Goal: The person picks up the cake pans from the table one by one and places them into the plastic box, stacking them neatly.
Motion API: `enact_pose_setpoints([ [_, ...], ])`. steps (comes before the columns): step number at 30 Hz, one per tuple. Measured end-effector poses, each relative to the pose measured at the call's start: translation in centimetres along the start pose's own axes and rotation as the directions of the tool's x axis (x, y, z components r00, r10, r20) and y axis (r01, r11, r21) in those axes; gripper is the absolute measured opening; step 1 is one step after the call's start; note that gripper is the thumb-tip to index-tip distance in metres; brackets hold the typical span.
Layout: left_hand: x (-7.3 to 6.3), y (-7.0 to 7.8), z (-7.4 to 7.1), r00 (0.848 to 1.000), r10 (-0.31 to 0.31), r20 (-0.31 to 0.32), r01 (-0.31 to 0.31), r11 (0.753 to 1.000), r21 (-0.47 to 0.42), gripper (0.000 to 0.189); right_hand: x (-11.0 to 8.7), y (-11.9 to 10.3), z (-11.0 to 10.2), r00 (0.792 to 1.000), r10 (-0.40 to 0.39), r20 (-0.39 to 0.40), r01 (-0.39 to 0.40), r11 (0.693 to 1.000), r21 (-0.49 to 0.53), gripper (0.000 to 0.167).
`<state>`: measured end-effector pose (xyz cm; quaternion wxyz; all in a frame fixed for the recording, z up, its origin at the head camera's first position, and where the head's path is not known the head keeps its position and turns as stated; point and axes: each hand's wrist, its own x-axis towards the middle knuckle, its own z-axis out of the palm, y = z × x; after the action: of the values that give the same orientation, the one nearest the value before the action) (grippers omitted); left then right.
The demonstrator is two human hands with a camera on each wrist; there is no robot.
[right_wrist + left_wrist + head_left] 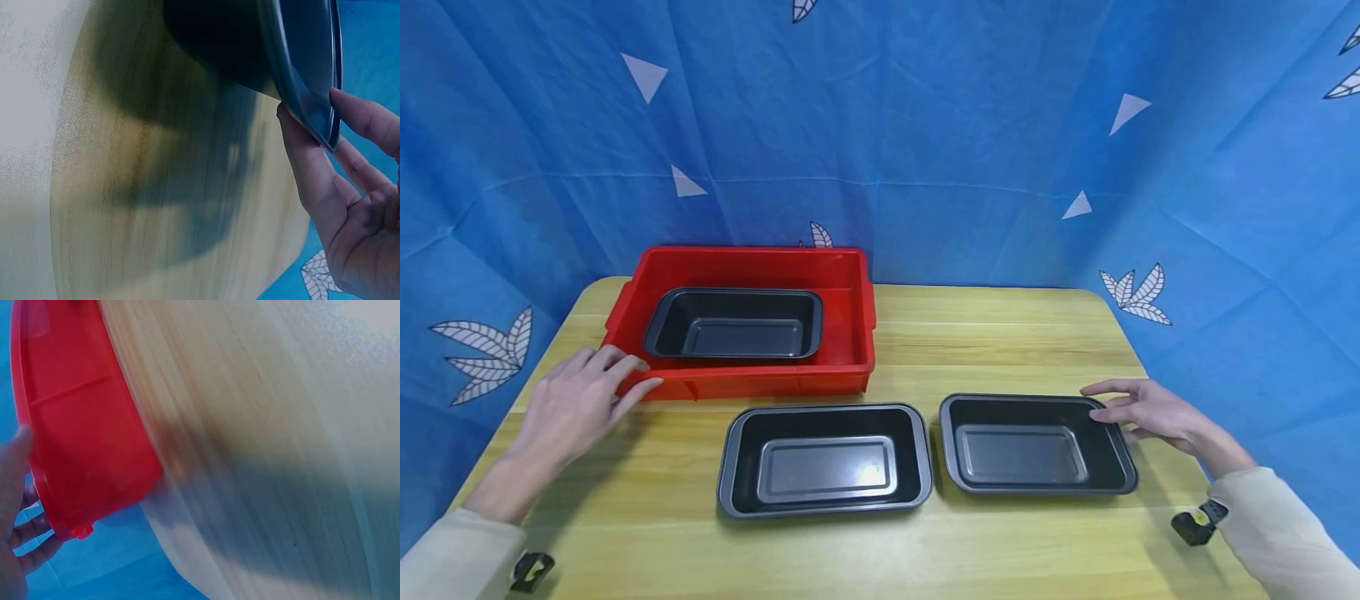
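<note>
My left hand (576,400) grips the front left corner of a red plastic tray (844,321), thumb and fingers at its rim. Inside that tray lies a dark loaf pan (745,335). On the right, my right hand (1156,415) pinches the rim of another dark loaf pan (1022,454) near its far right corner. The right wrist view shows this pan's rim (275,56) between thumb and fingers. Between the two hands, in front of the tray, a third loaf pan (827,468) sits on the table, untouched.
Everything stands on a light wooden table (985,333) with rounded corners. A blue cloth (970,125) with leaf and triangle prints hangs behind and beside it. The middle pan is close to the right one, with a narrow gap between them.
</note>
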<state>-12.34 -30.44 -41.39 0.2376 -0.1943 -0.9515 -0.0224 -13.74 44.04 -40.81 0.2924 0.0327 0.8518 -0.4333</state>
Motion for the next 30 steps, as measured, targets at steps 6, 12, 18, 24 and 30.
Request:
enact_pose_setpoints([
  [6,-0.01,0.07,-0.06,1.000,-0.010,0.004,0.010,1.000,-0.004,0.043,0.15,0.08,0.03,1.000,0.014,0.008,-0.014,1.000,0.019,0.060],
  [12,0.05,0.19,-0.15,1.000,-0.022,0.016,0.022,1.000,0.000,0.095,0.30,0.43,0.32,1.000,0.014,-0.016,-0.014,1.000,0.002,0.060],
  [18,0.08,0.25,-0.11,1.000,-0.026,0.008,0.026,1.000,0.004,0.097,0.55,0.33,0.59,0.999,0.021,-0.041,-0.021,1.000,-0.002,0.063],
  [24,0.03,0.17,-0.21,1.000,-0.023,0.015,0.023,1.000,0.005,0.051,0.61,0.36,0.57,0.998,0.044,-0.045,-0.043,0.999,0.015,0.061],
  [30,0.01,0.20,-0.37,0.999,-0.035,0.037,0.035,0.999,0.005,0.054,0.48,0.38,0.57,0.996,0.046,-0.070,-0.047,0.999,-0.007,0.059],
])
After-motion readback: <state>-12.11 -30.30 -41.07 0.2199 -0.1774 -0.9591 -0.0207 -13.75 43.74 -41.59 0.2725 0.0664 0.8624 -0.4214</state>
